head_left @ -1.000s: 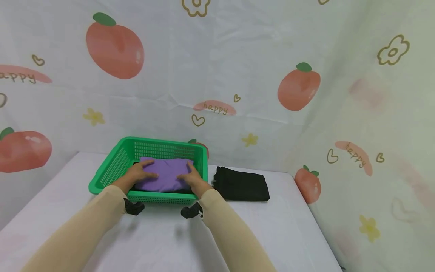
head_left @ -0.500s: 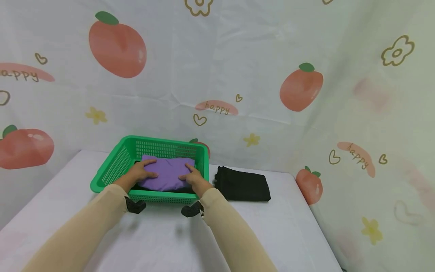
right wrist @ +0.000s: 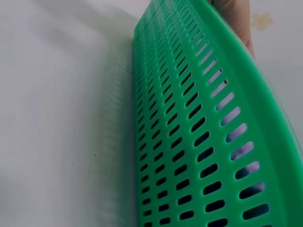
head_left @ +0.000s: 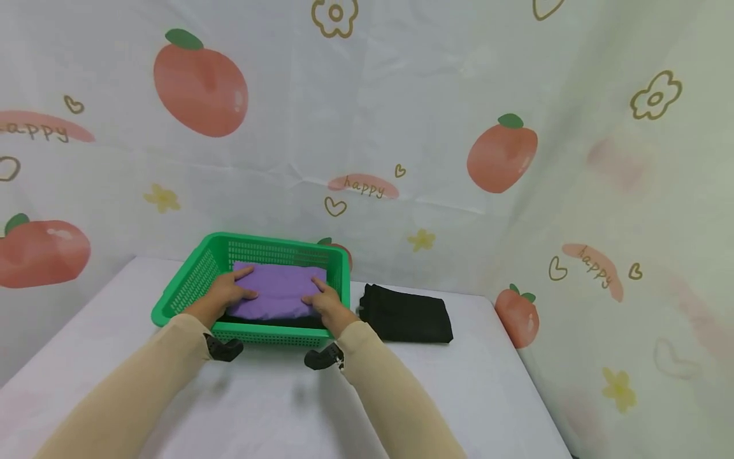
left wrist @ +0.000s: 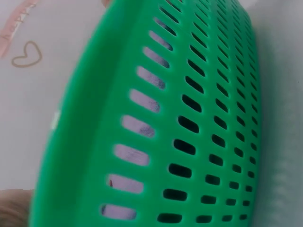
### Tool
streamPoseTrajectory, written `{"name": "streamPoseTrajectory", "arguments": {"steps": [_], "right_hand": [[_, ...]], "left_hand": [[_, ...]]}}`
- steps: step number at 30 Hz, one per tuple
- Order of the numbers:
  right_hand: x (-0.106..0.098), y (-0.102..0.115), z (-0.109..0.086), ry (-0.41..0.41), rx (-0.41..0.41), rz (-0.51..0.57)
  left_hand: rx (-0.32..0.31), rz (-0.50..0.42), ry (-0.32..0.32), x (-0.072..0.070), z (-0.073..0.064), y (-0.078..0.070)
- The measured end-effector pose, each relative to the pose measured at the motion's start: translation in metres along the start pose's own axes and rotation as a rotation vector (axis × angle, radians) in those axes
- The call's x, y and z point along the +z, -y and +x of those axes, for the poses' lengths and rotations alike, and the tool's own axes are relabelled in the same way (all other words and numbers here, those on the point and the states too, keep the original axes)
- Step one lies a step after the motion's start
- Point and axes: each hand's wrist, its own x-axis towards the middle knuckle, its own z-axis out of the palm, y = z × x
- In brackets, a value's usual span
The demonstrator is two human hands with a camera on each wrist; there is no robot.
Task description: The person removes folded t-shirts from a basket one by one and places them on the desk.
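"Cloth (head_left: 278, 291), the purple one: where?"

"Folded inside one green basket (head_left: 269, 331), over something black (head_left: 301, 322). The left hand (head_left: 220, 294) and right hand (head_left: 332, 307) touch opposite sides, visible thumbs and forefingers spread; I can't tell about the hidden fingers."

"And outside?"

"White table (head_left: 275, 408) stretches in front and rightward to its edge. One folded black bundle (head_left: 406, 313) lies just right of the basket; fruit-print sheeting (head_left: 287, 115) hangs behind."
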Motion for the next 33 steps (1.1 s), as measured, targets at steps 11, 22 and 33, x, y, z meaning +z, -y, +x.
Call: {"name": "streamPoseTrajectory", "arguments": {"steps": [11, 22, 33], "right_hand": [[-0.009, 0.01, -0.007, 0.006, -0.009, 0.04], [-0.029, 0.03, -0.018, 0.082, -0.046, 0.048], [-0.053, 0.029, -0.043, 0.081, -0.101, -0.016]], "left_hand": [[-0.019, -0.073, 0.005, -0.006, -0.009, -0.011], [-0.006, -0.114, 0.044, -0.013, -0.024, -0.03], [0.063, -0.139, 0.081, -0.002, -0.04, -0.038]]}}
